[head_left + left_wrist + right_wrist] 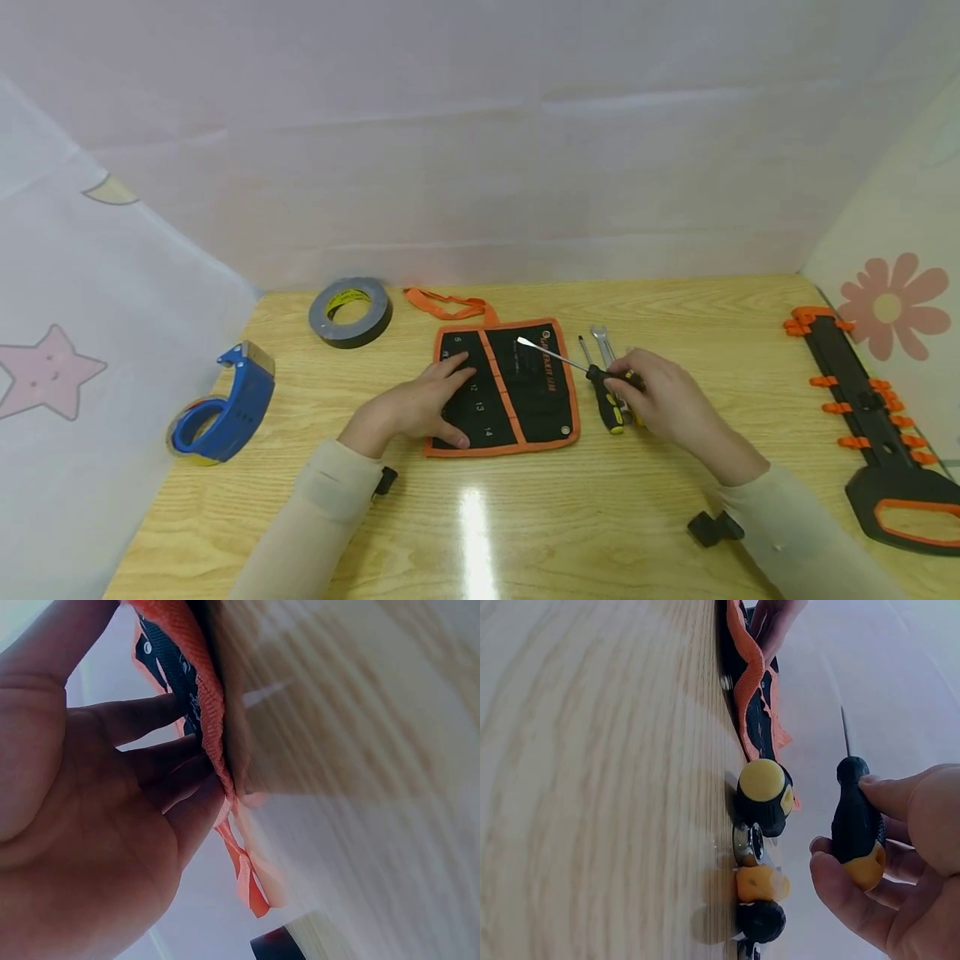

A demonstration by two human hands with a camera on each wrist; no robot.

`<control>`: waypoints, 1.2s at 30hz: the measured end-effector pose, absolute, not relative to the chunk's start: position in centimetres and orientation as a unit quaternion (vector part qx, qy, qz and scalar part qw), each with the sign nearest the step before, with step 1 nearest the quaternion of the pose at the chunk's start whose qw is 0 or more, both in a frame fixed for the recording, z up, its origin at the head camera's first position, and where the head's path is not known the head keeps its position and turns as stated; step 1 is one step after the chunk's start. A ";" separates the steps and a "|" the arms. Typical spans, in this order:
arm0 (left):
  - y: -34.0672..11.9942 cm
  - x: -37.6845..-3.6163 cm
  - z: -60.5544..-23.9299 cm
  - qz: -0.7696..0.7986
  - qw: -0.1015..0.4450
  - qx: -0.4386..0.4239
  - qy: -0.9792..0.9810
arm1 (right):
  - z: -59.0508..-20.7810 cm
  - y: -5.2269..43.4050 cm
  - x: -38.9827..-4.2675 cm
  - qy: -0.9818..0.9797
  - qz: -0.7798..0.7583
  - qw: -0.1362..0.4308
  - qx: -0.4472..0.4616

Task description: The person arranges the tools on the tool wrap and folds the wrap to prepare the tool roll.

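Observation:
My right hand (660, 396) pinches a flathead screwdriver (855, 817) by its black and yellow handle. Its metal shaft points left over the right panel of a black tool pouch (532, 421) with orange trim. Spread on the pouch's numbered pockets are the fingers of my left hand (420, 404); the left wrist view shows its fingertips at the orange edge. Just right of the pouch lies another black and yellow screwdriver (609, 408), with a wrench (600, 335) beside it. More tool ends, including an orange handle (757, 885), show in the right wrist view, partly hidden by my right hand from above.
A roll of grey tape (375, 321) lies at the back left. Nearer the left edge is a blue tape dispenser (243, 408). On the far right rests a black and orange tool (847, 367) with a loop handle. An orange strap (442, 307) extends behind the pouch.

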State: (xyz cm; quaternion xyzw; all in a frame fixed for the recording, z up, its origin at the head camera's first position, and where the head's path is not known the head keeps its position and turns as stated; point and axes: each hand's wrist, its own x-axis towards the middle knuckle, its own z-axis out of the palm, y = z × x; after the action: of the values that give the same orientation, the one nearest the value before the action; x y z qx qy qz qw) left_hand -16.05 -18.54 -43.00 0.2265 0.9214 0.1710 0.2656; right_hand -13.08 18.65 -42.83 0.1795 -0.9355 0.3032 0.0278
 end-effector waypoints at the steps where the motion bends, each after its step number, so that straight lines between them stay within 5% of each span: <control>1: -18.6 -16.1 -43.0 0.170 0.266 0.226 0.921 | -42.9 18.7 -13.1 -0.936 0.300 0.030 0.184; 36: -18.7 -16.7 -42.9 0.170 0.282 0.232 0.915 | -43.6 20.6 -12.1 -0.920 0.209 0.112 0.311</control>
State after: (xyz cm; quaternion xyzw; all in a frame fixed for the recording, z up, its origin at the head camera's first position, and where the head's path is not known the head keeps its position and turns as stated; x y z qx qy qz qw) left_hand -16.69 -18.74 -42.92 0.2322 0.9151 0.1699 0.2824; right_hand -12.07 20.56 -43.64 0.3114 -0.9201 0.2093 0.1121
